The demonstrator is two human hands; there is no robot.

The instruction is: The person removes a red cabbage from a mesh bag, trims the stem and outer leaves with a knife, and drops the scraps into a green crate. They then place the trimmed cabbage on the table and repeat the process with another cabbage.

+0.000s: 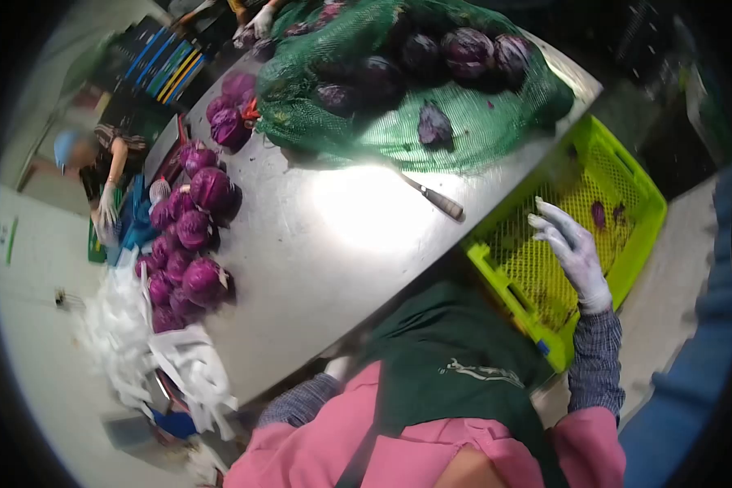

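Steel table [342, 268] bears knife [435, 199], cabbages [195, 232], netting [480, 122] beside yellow-green crate [537, 268].

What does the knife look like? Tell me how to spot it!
Find the big steel table. Just below the green net sack of red cabbages, on bare metal, lies the knife. It is the only thin, straight thing among round ones.

- Bare stainless-steel table [342, 268] in the centre; green mesh net sack [496, 122] on its far side, round purple cabbages [464, 49] inside.
- Loose purple cabbage leaf [433, 126] on the net's near flap.
- Dark-handled steel knife [435, 198] on the table just before the net, near the right edge.
- Row of loose purple cabbage heads [195, 232] along the left edge, pile of white plastic bags [138, 342] at the near-left corner.
- Lime-green plastic mesh crate [537, 268] right of the table, below its edge; gloved right hand [573, 248] above its inside, fingers spread.
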